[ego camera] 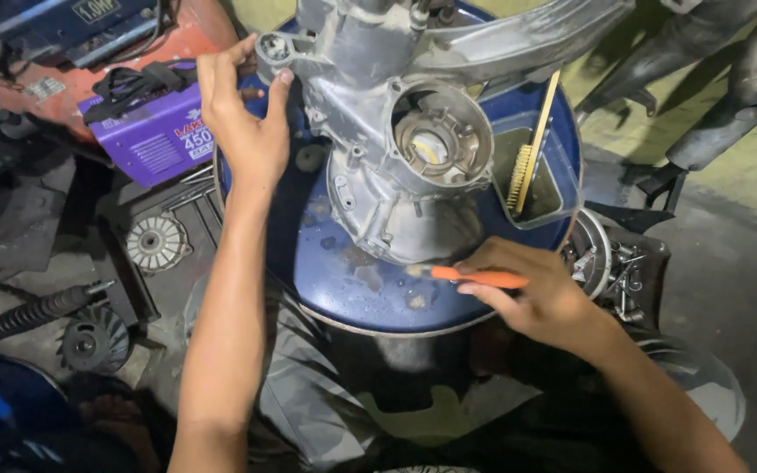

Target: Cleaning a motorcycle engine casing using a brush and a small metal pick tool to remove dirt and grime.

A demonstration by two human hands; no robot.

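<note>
Cast-aluminium engine casing [396, 149] — dull grey, ribbed — stood on round blue wet surface [343, 280]. Left hand [243, 118] at 10 o'clock, grip closed on casing lug; right hand [532, 293] at 5 o'clock, grip clamped round orange-handled screwdriver [475, 277].

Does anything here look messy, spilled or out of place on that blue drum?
Yes. The blue drum top has wet patches and droplets near the engine casing, close to the orange-handled tool in the right hand. The left hand steadies the casing. A brass brush leans tilted in a cut-open container.
</note>
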